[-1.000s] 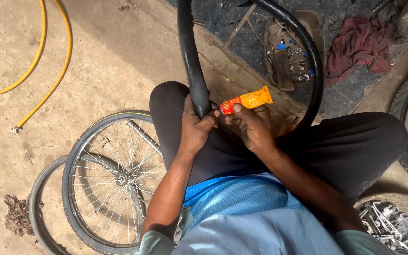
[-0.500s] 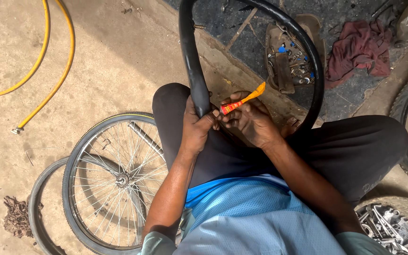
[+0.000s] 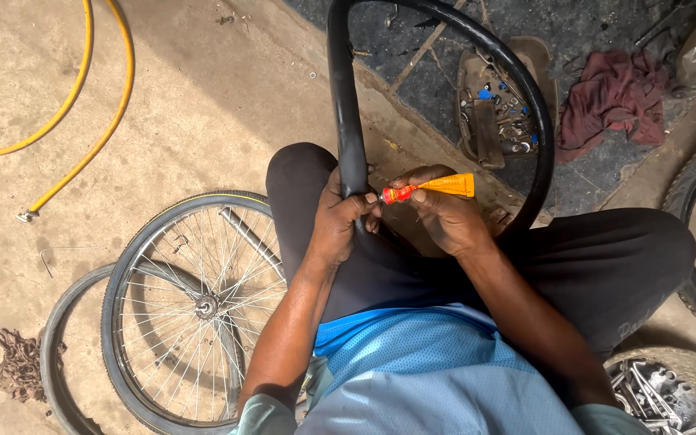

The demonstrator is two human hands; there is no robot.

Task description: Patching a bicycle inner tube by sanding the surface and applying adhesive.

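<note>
Head view: a black inner tube (image 3: pixel 346 121) is gripped by the left hand (image 3: pixel 336 225), an orange glue tube (image 3: pixel 437 188) pinched in the right hand (image 3: pixel 449 221), its red nozzle set at the rubber; a spoked wheel (image 3: pixel 195 306) lies beside

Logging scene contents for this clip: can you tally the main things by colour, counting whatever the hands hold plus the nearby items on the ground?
Black: 1, the inner tube gripped by the left hand
Orange: 1, the small tube in the right hand
Yellow: 1, the hose
Dark red: 1, the rag
Total: 4
</note>
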